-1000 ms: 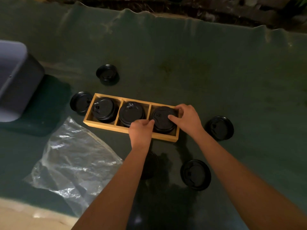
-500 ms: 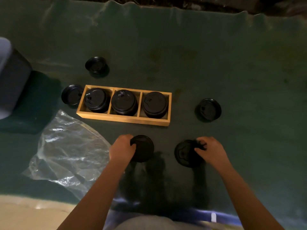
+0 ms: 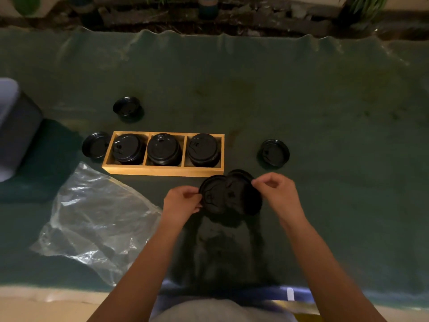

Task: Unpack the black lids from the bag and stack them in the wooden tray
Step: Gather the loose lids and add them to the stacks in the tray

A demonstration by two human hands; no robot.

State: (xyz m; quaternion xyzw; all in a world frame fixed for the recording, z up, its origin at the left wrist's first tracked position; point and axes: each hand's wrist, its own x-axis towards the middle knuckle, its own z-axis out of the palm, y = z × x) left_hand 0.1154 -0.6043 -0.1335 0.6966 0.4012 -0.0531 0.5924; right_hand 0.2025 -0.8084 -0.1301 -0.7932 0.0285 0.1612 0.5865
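Note:
A wooden tray [image 3: 162, 171] with three compartments lies on the green cloth, a stack of black lids in each: left [image 3: 127, 148], middle [image 3: 164, 148], right [image 3: 203, 149]. In front of the tray's right end my left hand [image 3: 182, 202] pinches one black lid [image 3: 212, 197] and my right hand [image 3: 277, 190] pinches another black lid [image 3: 243, 196]. The two lids overlap in the air between the hands. Loose black lids lie on the cloth: one left of the tray [image 3: 95, 145], one behind it [image 3: 127, 108], one to the right [image 3: 274, 153].
An empty clear plastic bag [image 3: 92, 221] lies crumpled at the front left. A grey bin [image 3: 14, 135] stands at the far left edge. Beyond the cloth's far edge are dark soil and plant pots [image 3: 207, 6].
Both hands left the tray's right compartment, each picked a lid off the cloth in front, and have now brought the two lids together above the cloth.

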